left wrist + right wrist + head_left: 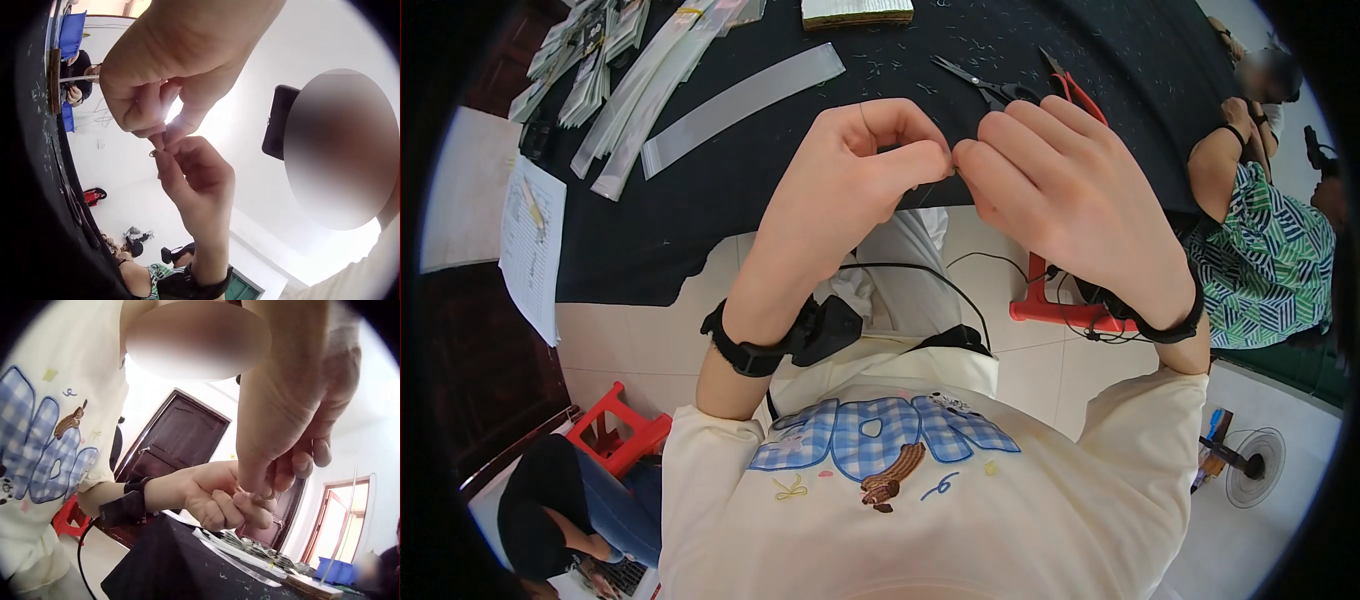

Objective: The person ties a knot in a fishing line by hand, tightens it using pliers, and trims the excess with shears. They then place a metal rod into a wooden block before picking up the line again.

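Both hands are raised in front of the body near the black table's front edge, fingertips meeting. My left hand (850,160) bends its index finger and thumb together in a pinch. Against it, my right hand (1060,180) has its fingers curled and its thumb and index tips pressed together. Between the fingertips in the left wrist view a small shiny loop (153,153) shows; most of it is hidden by the fingers, and I cannot tell its exact kind. Beyond the right hand lie black-handled scissors (985,84) and red-handled pliers (1077,92).
A long clear plastic strip (740,108) lies on the black tablecloth (700,215), beside more strips (635,110) and bundled packets (585,65). A flat block (857,12) sits at the back among scattered clippings. A paper sheet (532,250) hangs over the left edge.
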The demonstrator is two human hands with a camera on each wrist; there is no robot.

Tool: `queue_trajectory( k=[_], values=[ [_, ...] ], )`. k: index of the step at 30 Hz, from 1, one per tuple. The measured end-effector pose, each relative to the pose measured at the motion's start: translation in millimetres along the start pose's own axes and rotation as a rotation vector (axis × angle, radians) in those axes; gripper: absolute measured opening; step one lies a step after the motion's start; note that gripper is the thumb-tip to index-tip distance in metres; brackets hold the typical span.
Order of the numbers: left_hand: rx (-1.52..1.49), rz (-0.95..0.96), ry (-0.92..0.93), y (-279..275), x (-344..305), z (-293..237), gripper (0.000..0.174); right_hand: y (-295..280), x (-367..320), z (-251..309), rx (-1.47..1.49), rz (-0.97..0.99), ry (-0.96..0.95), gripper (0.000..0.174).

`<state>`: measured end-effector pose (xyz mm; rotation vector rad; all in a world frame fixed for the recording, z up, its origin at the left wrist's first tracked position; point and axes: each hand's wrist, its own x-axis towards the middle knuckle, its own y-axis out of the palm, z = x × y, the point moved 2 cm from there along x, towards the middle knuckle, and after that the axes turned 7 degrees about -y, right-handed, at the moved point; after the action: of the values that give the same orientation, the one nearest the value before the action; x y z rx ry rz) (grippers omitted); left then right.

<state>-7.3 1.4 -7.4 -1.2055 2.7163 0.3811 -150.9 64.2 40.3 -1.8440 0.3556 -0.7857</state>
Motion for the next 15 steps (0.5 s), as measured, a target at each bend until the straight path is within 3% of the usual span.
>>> queue_trajectory(
  k=[15],
  values=[
    [-0.116,-0.053,0.027,3.2,2.6,2.5,0.007,3.5,-3.6,-6.7,0.079,-0.066,0.089,0.022]
  ],
)
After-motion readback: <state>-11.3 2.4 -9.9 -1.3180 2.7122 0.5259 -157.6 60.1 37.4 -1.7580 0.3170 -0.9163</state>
